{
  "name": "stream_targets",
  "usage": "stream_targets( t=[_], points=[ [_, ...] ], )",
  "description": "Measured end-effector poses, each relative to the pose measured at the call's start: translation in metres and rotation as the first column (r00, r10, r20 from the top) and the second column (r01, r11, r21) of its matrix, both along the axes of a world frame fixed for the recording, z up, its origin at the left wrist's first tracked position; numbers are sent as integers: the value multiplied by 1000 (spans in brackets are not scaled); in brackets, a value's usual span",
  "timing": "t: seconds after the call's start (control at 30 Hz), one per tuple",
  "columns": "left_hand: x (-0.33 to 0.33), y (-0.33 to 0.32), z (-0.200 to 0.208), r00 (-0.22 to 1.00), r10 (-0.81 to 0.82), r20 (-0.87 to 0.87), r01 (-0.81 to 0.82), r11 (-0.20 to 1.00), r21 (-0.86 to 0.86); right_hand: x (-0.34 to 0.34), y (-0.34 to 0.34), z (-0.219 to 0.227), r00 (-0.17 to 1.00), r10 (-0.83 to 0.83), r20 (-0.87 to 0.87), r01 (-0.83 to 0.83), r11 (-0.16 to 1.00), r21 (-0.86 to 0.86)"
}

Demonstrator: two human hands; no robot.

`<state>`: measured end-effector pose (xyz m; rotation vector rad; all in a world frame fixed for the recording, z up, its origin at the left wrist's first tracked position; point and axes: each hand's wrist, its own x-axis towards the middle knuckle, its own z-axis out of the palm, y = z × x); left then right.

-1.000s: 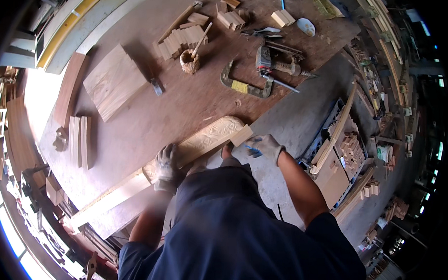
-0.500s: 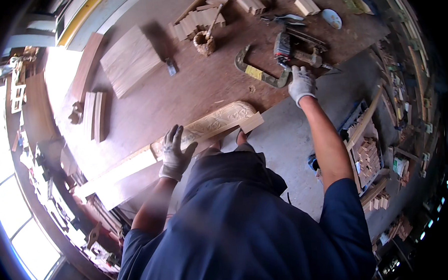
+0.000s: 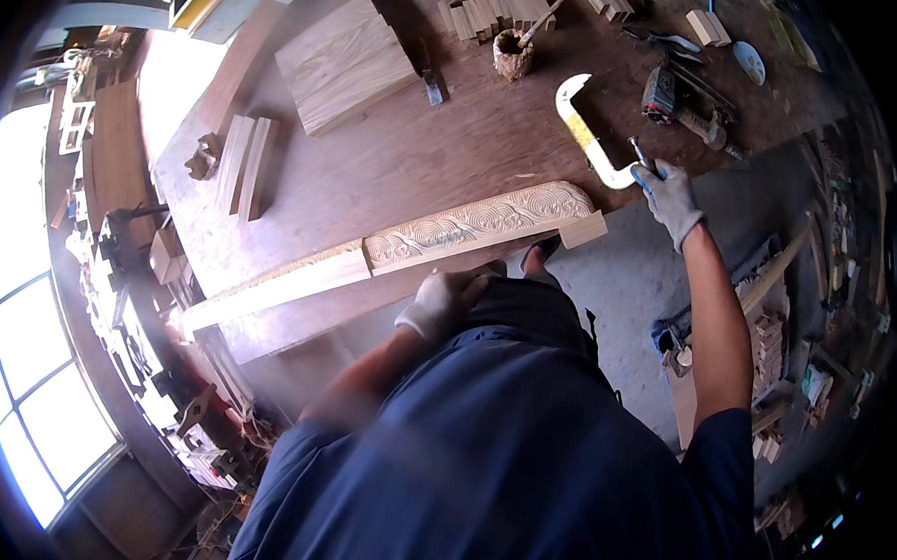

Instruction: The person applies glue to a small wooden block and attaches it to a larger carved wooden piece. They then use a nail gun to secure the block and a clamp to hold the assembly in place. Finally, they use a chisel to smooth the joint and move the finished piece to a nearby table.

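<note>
A small woven cup [image 3: 511, 55] at twelve o'clock on the workbench [image 3: 403, 162] holds one wooden stick. The right hand [image 3: 670, 195] is closed on the screw end of a yellow C-clamp [image 3: 587, 134] at two o'clock, where half a second ago it reached further up. The left hand [image 3: 439, 300], fingers loosely curled, has left the carved moulding [image 3: 466, 224], which lies along the near bench edge

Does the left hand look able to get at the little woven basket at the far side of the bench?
Probably not from there: the left hand rests low by the carved plank, and the basket sits far across the bench. Nothing blocks the way, though.
</note>
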<state>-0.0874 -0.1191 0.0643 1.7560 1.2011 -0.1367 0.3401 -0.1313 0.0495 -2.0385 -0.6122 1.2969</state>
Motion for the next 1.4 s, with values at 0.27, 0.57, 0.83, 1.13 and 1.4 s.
stream_targets(
  t=[0.27, 0.57, 0.83, 1.13, 1.4],
  points=[
    [-4, 46, -15, 903, 104, 417, -41, 987, -157, -55, -107, 83, 961, -137, -241, 172, 976, 131],
    [84, 103, -19, 763, 195, 616, 100, 907, -410, -135, -154, 56, 775, -182, -606, 142, 983, -113],
    [128, 100, -24, 891, 347, 293, -198, 878, -436, -140, -148, -13, 987, 41, -157, -46, 999, -27],
    [189, 137, -7, 966, 223, 134, -126, 852, -509, -149, -148, -24, 738, 62, 672, -117, 992, 37],
    [190, 156, -36, 911, -350, 219, 342, 937, 76, -152, -147, -31, 851, -53, 523, -20, 991, 132]
  ],
)
